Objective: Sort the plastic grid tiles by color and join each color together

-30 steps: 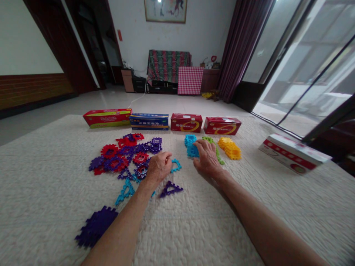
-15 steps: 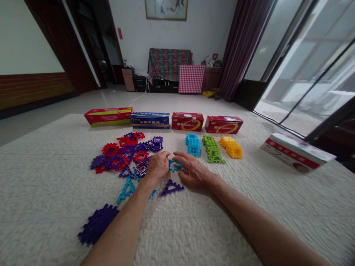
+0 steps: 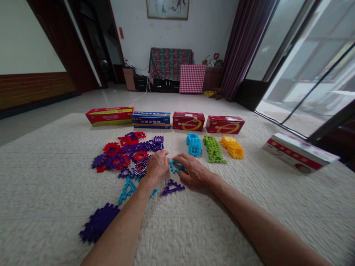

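My right hand (image 3: 192, 169) has its thumb and fingers round a light-blue toothed building piece (image 3: 174, 166) with a hole in it, low over the mat. Just left of that piece, my left hand (image 3: 157, 164) is closed, its fingertips turned away; whatever it may hold is hidden. Beside the left hand lies a mixed pile of red and purple toothed pieces (image 3: 122, 162). Between my forearms rests a purple triangle piece (image 3: 173, 187). A light-blue triangle piece (image 3: 127, 190) lies left of my left forearm, and another blue bit is partly covered by that arm.
Stacks of blue (image 3: 194, 145), green (image 3: 213, 149) and yellow pieces (image 3: 232, 147) stand beyond my right hand. Behind them is a row of boxes, including a blue box (image 3: 151, 120). A white-and-red box (image 3: 299, 153) sits at right, large purple plates (image 3: 98, 223) at lower left.
The light-blue piece shows a little more between my hands, and my right fingers have drawn slightly back. My left hand has barely moved. The whole view has shifted slightly.
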Tool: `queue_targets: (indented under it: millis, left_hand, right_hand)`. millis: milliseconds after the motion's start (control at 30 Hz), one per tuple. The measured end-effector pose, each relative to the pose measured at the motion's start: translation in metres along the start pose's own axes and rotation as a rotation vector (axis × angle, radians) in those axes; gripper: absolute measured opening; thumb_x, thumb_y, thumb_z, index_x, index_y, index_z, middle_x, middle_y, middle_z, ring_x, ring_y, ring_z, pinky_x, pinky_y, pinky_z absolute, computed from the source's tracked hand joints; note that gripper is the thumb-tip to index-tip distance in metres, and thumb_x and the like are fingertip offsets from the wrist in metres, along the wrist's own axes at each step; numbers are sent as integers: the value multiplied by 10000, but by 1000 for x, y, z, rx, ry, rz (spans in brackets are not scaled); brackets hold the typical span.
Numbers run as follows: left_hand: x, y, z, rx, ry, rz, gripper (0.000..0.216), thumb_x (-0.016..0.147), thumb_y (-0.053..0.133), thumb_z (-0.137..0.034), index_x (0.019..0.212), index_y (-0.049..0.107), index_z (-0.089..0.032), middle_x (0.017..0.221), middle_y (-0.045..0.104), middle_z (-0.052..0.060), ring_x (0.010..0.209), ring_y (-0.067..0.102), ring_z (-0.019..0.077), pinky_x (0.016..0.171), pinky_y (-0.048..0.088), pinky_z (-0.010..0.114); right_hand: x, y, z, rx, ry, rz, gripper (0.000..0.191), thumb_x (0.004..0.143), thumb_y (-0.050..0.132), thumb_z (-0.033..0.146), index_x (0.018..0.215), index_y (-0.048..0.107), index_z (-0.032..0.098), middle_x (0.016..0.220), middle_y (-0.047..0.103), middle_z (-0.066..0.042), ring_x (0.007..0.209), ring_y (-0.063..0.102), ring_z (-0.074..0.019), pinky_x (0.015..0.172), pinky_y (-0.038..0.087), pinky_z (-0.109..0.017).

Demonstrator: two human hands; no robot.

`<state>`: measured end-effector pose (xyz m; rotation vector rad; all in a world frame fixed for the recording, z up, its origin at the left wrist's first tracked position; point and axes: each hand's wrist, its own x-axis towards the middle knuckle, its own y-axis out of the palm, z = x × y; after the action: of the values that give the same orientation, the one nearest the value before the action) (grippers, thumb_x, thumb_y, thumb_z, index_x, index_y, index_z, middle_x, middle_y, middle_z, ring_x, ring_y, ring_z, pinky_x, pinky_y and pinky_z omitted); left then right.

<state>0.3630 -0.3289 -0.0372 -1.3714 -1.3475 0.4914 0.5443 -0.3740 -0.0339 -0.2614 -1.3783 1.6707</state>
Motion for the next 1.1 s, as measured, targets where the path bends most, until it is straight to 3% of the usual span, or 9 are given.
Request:
queue_targets:
  millis: [200, 533, 833, 1100]
  left_hand:
    - [0, 0, -1, -4, 5, 8, 321, 847, 452, -122, 1033, 709, -162, 976, 726, 84, 896, 679, 209, 843, 511, 305]
    - [0, 2, 1, 0, -5, 36, 332, 840, 454, -126, 1049, 708, -169, 996, 720, 77, 914, 672, 196, 851, 499, 290]
    - [-1, 0, -1, 20, -12, 53, 337, 843, 447, -140, 1057, 705, -177, 988, 715, 69, 905, 668, 186, 845, 492, 280]
    - [-1, -1, -2, 26, -18, 54, 334, 847, 445, -141, 1049, 708, -180, 980, 718, 66, 899, 666, 184, 846, 490, 281]
  right_hand:
    - [-3, -7, -7, -19, 8, -67, 443, 764, 563, 159, 1206, 537, 173, 1116, 607, -113, 1032, 572, -234, 943, 458, -395]
    - [-12, -34, -37, -281, 72, -375, 476, 790, 611, 278, 1243, 507, 177, 1144, 569, -137, 1038, 539, -285, 910, 441, -453]
    - [-17, -31, -49, -450, 174, -303, 524, 743, 627, 254, 1251, 523, 173, 1155, 557, -132, 1023, 486, -293, 925, 361, -462]
    - [-16, -30, -47, -436, 186, -279, 553, 721, 622, 221, 1265, 526, 187, 1251, 517, -138, 1116, 449, -316, 975, 323, -497]
